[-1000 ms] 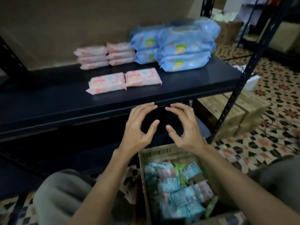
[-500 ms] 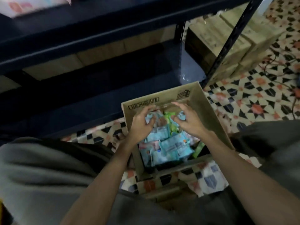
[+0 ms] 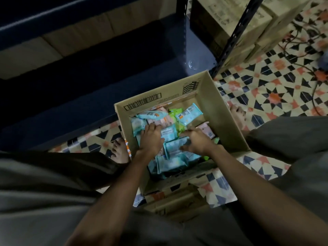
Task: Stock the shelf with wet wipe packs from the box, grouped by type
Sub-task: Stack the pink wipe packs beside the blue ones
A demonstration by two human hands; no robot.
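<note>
An open cardboard box (image 3: pixel 209 96) stands on the tiled floor between my feet. It holds several loose wet wipe packs: blue ones (image 3: pixel 170 162), a green one (image 3: pixel 174 112) and pink ones (image 3: pixel 205 127). Both my hands are inside it. My left hand (image 3: pixel 150 139) lies palm down on the pile, fingers spread over a pink and a blue pack. My right hand (image 3: pixel 197 142) curls its fingers round the edge of a tilted blue pack (image 3: pixel 174 146). The dark lower shelf board (image 3: pixel 88 77) lies just beyond the box; the stocked upper shelf is out of view.
A black shelf post (image 3: pixel 236 36) rises right of the box's far corner, with stacked brown cartons (image 3: pixel 248 23) behind it. My bare feet (image 3: pixel 120 151) flank the box. Dark cables (image 3: pixel 301 41) trail over the patterned tiles at the right.
My view dropped from the stocked shelf to the box. Both hands went down from shelf height into the box and now rest deeper among the packs, the right one closing on a blue pack.
</note>
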